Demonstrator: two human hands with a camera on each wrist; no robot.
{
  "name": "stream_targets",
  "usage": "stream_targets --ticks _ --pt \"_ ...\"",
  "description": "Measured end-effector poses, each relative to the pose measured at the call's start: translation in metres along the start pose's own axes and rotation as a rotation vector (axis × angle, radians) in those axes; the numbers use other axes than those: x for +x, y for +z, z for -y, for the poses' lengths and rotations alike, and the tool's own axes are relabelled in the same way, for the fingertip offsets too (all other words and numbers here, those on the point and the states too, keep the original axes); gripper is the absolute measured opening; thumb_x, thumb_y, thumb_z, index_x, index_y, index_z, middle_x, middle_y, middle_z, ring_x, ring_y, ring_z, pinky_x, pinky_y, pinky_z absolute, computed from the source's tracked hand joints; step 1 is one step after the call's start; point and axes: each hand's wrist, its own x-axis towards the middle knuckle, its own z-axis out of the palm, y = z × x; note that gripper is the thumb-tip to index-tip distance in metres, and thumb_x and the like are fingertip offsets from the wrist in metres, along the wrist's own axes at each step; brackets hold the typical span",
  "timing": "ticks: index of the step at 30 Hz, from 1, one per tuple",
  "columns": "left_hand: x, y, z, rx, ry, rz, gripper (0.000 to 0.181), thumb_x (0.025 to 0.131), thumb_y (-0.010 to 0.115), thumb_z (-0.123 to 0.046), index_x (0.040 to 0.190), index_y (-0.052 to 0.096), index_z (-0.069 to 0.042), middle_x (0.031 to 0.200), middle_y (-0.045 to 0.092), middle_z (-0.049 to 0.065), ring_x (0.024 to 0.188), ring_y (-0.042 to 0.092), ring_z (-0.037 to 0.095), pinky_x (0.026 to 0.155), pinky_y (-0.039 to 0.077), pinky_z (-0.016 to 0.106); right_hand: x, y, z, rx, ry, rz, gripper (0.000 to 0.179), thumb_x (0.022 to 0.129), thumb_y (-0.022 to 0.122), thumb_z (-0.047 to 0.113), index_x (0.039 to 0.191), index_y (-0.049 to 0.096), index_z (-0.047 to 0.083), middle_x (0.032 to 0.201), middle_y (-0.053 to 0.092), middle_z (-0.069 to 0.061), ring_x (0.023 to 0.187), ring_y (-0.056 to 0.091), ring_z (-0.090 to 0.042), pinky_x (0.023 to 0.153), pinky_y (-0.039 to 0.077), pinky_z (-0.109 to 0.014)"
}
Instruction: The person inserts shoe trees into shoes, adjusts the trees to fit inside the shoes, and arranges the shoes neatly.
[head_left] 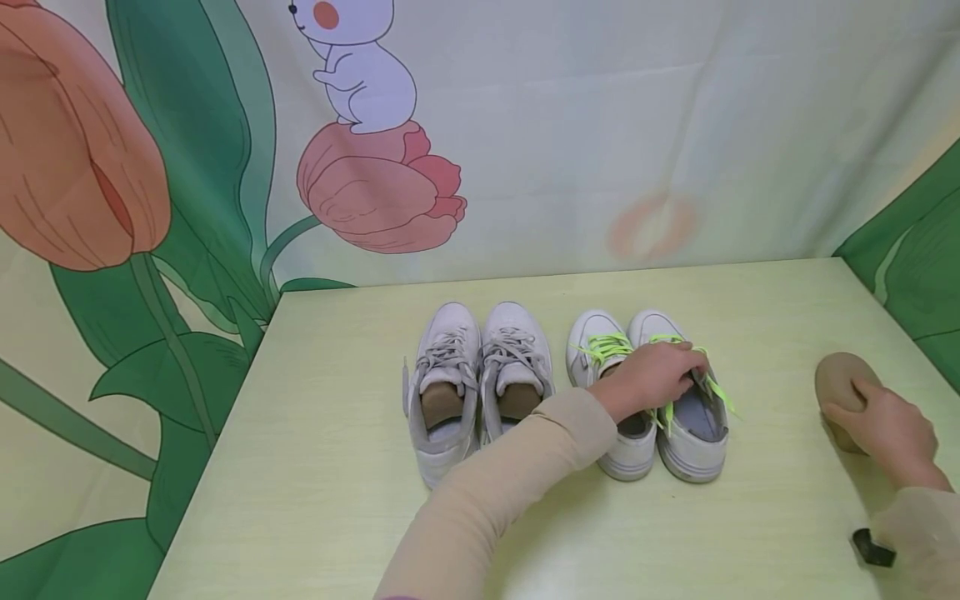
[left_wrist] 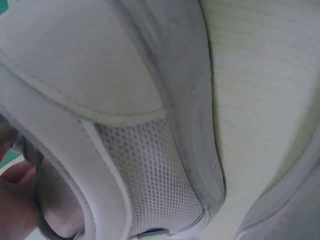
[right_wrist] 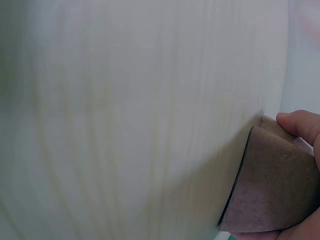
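Observation:
My left hand [head_left: 651,379] reaches over a pair of white sneakers with neon-green laces. Its curled fingers pinch the tongue area of the right sneaker [head_left: 693,458], whose grey insole shows. The left sneaker [head_left: 596,325] of that pair is partly under my wrist; a brown insert [left_wrist: 60,200] shows inside it in the left wrist view. At the right, my right hand [head_left: 892,429] grips a brown, cardboard-like shoe insert [head_left: 843,379] between thumb and fingers. The right wrist view shows the insert's [right_wrist: 275,182] folded, hollow shape, close to the table.
To the left stands another white pair, a left sneaker [head_left: 450,333] and a right sneaker [head_left: 517,333], grey-laced, with brown inserts inside. My left sleeve [head_left: 495,492] covers part of them. A small black object [head_left: 872,547] is by my right sleeve. A printed curtain [head_left: 562,167] hangs behind the table [head_left: 315,467].

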Motion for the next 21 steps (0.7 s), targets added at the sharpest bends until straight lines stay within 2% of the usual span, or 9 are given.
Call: stream_targets --ticks 3,8,14,21 --pt "-0.0037 -0.0018 -0.0009 0.008 0.012 -0.01 0.025 0.089 0.05 -0.019 0.113 0.054 -0.025 0.113 0.056 -0.009 0.099 0.056 0.005 0.079 0.044 0.017 0.0001 0.0002 -0.0003 0.002 -0.001 0.0 0.083 0.083 0.045 0.056 0.136 0.021 -0.002 0.124 0.032 -0.039 0.099 0.038 -0.057 0.069 0.036 -0.058" --pt "-0.0033 -0.0006 -0.0004 0.006 0.014 -0.018 0.029 0.089 0.046 -0.01 0.113 0.053 -0.024 0.107 0.058 -0.008 0.09 0.056 0.004 0.074 0.044 0.016 0.0004 0.0 0.0017 0.0 0.02 0.005 0.087 0.081 0.046 0.058 0.137 0.019 -0.002 0.125 0.03 -0.04 0.1 0.037 -0.057 0.071 0.036 -0.058" --pt "-0.0012 0.0008 0.0008 -0.024 -0.01 -0.019 0.034 0.087 0.046 -0.005 0.113 0.053 -0.026 0.107 0.06 -0.011 0.089 0.055 0.001 0.074 0.043 0.014 -0.0003 -0.0006 0.0041 -0.004 0.033 0.009 0.088 0.08 0.048 0.058 0.137 0.019 -0.002 0.125 0.029 -0.04 0.1 0.036 -0.057 0.072 0.035 -0.059" --pt "-0.001 0.0014 0.0026 -0.042 -0.018 -0.03 0.036 0.088 0.044 -0.004 0.116 0.052 -0.025 0.102 0.063 -0.008 0.083 0.057 0.004 0.071 0.044 0.015 -0.0007 -0.0015 0.0051 -0.005 0.031 0.01 0.085 0.081 0.048 0.056 0.136 0.02 -0.003 0.124 0.031 -0.041 0.099 0.038 -0.056 0.069 0.037 -0.057"
